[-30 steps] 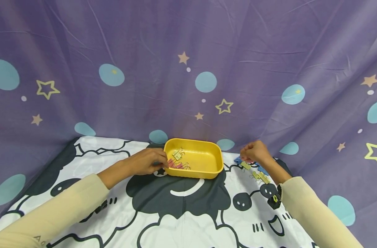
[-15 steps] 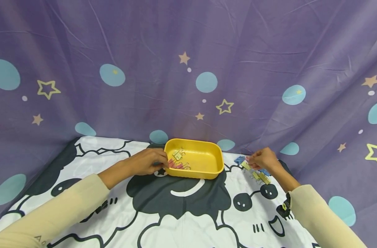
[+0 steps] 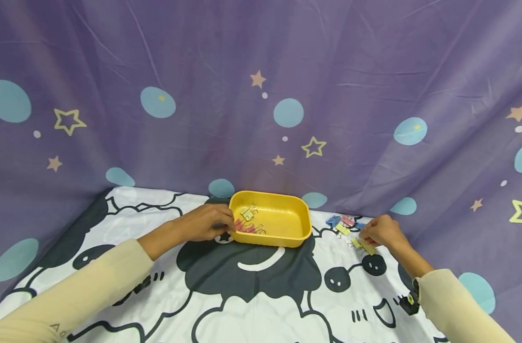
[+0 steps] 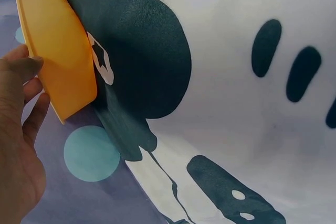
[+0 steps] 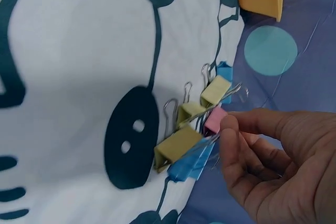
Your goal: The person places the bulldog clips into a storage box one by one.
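A yellow tray [image 3: 301,220] sits at the back of the table, with a yellow and a pink binder clip [image 3: 246,220] inside at its left end. My left hand [image 3: 209,223] holds that left end [image 4: 58,61], thumb on the rim and fingers against the wall. Right of the tray lies a cluster of binder clips [image 3: 344,226] in blue, pink and yellow. My right hand [image 3: 383,231] is at the cluster's near end. Its thumb and fingers pinch the wire handle of the largest yellow clip [image 5: 178,148], which still lies on the cloth.
A white cloth with black cartoon sheep [image 3: 261,286] covers the table. A purple star-and-dot curtain [image 3: 286,71] hangs close behind the tray. Blue clips [image 5: 189,166] lie at the cloth's edge, under my right fingers.
My right hand slid from the far end of the clip cluster toward me and to the right, uncovering the pink and blue clips. The left hand and tray stayed put.
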The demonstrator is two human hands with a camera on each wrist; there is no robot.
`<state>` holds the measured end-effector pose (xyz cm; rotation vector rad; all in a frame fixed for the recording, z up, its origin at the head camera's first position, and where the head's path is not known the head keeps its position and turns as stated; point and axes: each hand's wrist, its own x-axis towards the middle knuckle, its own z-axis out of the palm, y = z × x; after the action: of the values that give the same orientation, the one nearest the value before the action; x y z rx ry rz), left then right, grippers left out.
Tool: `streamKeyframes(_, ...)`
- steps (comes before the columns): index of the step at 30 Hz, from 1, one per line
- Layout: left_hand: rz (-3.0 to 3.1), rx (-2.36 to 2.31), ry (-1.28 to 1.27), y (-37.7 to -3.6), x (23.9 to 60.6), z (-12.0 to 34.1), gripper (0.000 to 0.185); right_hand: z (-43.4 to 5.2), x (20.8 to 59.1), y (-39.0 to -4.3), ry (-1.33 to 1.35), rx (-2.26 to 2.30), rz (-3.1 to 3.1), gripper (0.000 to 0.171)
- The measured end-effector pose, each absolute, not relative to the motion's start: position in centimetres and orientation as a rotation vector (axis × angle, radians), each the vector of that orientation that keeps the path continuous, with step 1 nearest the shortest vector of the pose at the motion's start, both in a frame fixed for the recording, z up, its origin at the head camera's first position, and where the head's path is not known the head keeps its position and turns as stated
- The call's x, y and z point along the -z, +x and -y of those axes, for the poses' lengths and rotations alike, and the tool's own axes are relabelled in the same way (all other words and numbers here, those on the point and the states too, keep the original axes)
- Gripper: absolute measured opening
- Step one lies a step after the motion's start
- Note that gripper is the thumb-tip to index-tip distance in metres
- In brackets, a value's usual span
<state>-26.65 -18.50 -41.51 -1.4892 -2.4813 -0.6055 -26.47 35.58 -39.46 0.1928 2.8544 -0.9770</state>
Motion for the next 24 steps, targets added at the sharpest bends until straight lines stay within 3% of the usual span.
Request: streamKeyframes(24,2.485,0.591,-1.482,-26.6,41.4,18.5,0.021,-38.3,39.7,-25.2,0.274,1.1,-2.755,0.017)
